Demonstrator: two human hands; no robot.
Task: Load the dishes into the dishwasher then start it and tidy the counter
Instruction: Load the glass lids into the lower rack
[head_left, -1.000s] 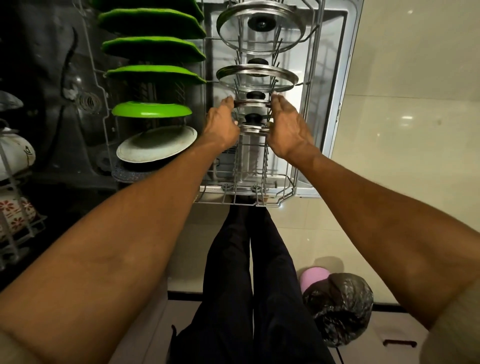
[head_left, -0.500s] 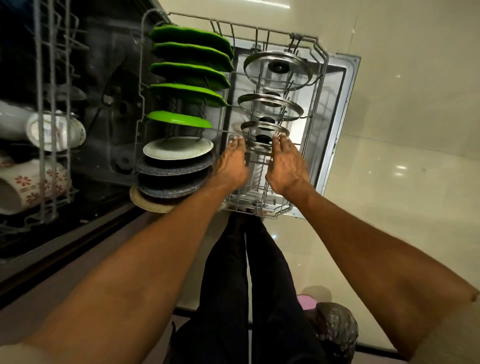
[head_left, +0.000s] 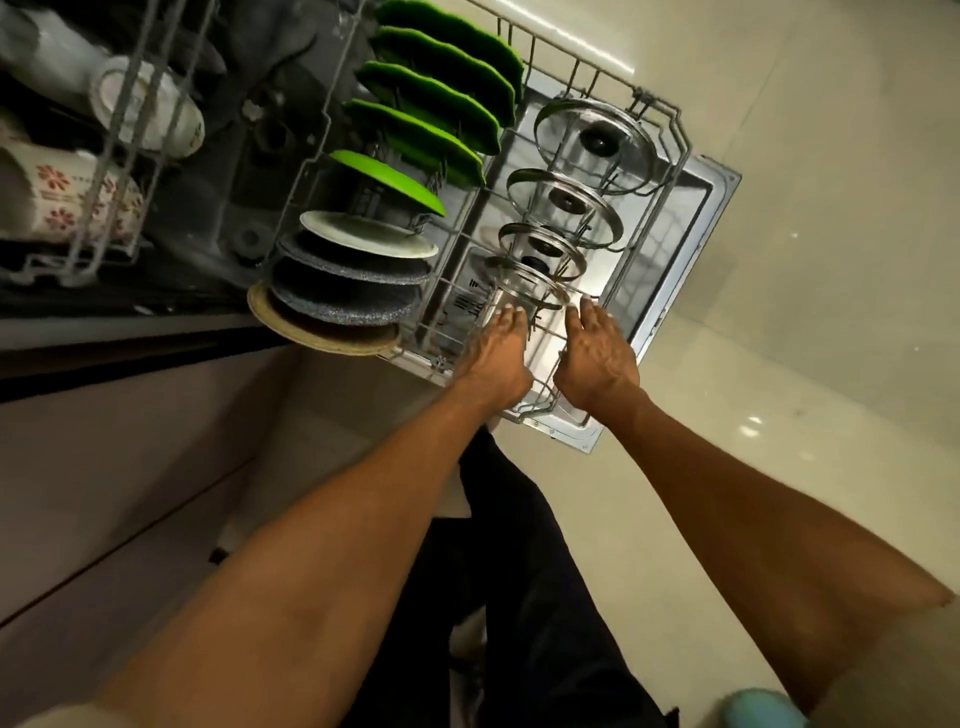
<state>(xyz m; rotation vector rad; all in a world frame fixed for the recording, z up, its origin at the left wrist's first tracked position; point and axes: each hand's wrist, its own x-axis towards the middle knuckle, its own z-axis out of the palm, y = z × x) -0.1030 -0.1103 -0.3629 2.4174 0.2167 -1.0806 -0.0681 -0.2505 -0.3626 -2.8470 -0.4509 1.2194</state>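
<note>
Hands (head_left: 545, 356) just below nearest lid (head_left: 527, 283)

Lower rack (head_left: 680, 130): five green plates (head_left: 441, 98), four glass lids (head_left: 563, 208), two speckled grey plates (head_left: 348, 286), one white plate (head_left: 363, 236), one tan plate (head_left: 317, 332); two mugs (head_left: 62, 197) left of it.

Pulled-out wire lower rack (head_left: 670, 171) on open steel dishwasher door (head_left: 691, 249), green plates (head_left: 447, 88) at 11 o'clock, glass lids (head_left: 566, 208) at 1, both hands at rack's 6 o'clock end
</note>
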